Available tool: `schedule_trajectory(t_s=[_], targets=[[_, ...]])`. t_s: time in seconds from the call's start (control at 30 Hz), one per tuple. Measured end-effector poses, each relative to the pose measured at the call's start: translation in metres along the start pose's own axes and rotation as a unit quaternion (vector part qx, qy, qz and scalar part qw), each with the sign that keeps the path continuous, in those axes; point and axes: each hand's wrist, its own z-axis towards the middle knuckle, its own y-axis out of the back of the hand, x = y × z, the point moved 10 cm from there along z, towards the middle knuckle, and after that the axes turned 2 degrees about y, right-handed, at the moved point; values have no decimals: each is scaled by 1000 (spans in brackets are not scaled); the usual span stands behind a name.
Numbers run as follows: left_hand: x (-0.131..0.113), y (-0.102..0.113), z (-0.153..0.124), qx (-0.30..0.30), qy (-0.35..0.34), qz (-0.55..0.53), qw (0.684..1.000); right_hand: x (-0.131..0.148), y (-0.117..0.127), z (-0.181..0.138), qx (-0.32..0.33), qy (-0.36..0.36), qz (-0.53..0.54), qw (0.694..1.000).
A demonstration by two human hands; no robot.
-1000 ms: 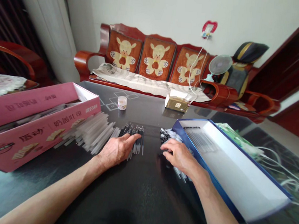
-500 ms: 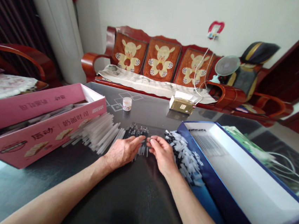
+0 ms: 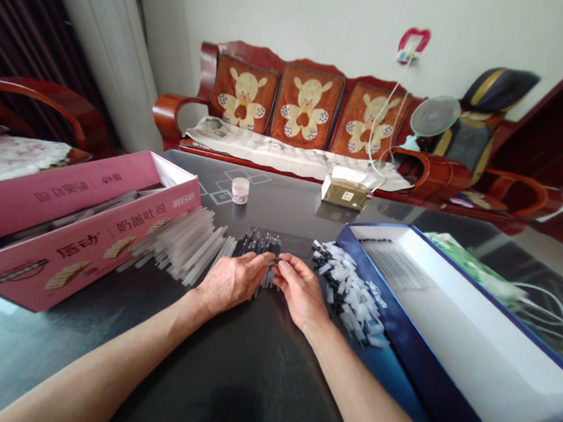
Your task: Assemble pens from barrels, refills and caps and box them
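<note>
Glossy black tabletop (image 3: 217, 357), with two bare hands meeting at the centre of an imagined clock face. The right hand (image 3: 302, 297) has thumb and forefinger nearly closed, seemingly pinching a small dark piece (image 3: 275, 261) at the tips, too tiny to identify. The left hand (image 3: 233, 281) lies palm-down, fingers close together, its fingertips almost meeting the right's; whether it grips anything cannot be told. Just beyond it, at twelve o'clock, lies a row of slim dark-ended rods (image 3: 260, 241). These could roll or fan out if the left palm drags sideways. The small piece could slip, since only fingertips seem to hold it. At nine o'clock, frosted tubes (image 3: 191, 245) lean loosely against a pink box (image 3: 85, 232); a nudge might spread them. At four o'clock, a loose heap of short pieces (image 3: 353, 297) beside a blue box (image 3: 411, 356) could scatter under a careless right wrist.
</note>
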Motion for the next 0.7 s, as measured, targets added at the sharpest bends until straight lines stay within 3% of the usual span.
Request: schedule_trajectory(t_s=[0.7], targets=[[-4, 0, 0, 18, -13, 12, 1000, 11, 2, 0, -16, 65, -145, 987]])
